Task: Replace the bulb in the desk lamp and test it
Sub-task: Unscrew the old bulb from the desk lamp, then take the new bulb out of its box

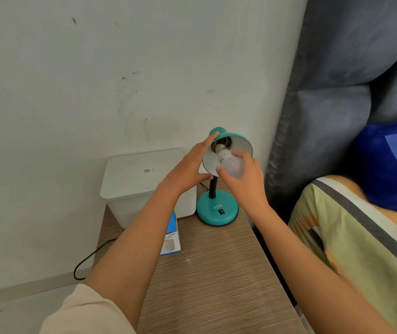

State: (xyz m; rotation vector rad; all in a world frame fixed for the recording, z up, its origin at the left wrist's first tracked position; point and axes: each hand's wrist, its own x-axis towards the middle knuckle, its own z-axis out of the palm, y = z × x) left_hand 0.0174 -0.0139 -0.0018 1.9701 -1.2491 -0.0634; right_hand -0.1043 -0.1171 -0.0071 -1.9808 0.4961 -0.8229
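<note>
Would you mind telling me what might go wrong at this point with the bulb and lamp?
1. The bulb has its metal thread showing just outside the socket; entering tilted, it may cross-thread.
2. The right hand holds only the smooth globe, so its grip could slip.
3. The left hand steadies the shade; hard twisting may tip the lamp.

A pale wall (pixel 96 68) fills the upper left, marked with dark scuffs and faint speckled smudges. Below it runs a light floor (pixel 23 300) with a pale skirting strip. A wood-grain tabletop (pixel 216 273) stands against the wall, and a white lidded box (pixel 134 184) sits at its back edge. To the right rises a grey-blue padded headboard (pixel 337 92), with a bed (pixel 361 249) beside it under a striped yellow-green cover. A deep blue plush cushion (pixel 385 169) lies on the bed. The light is soft and even.
</note>
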